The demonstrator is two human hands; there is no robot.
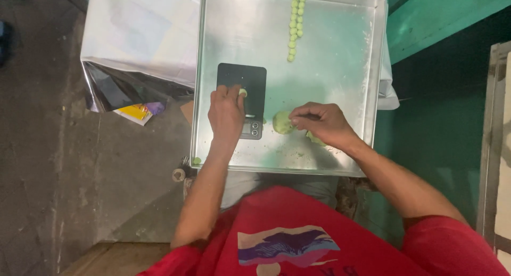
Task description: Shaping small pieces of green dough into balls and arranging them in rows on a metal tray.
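On the shiny square steel tray, the left hand is pinching a small green dough piece over the flat black scale, while the right hand is closing its fingertips on the soft round green dough lump.

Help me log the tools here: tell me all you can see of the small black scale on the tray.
The scale is a flat black rectangle with a dark weighing plate and a grey strip with round buttons at its near end. It lies flat on the metal tray, left of centre. The left hand rests over it, holding a small green dough piece on the plate.
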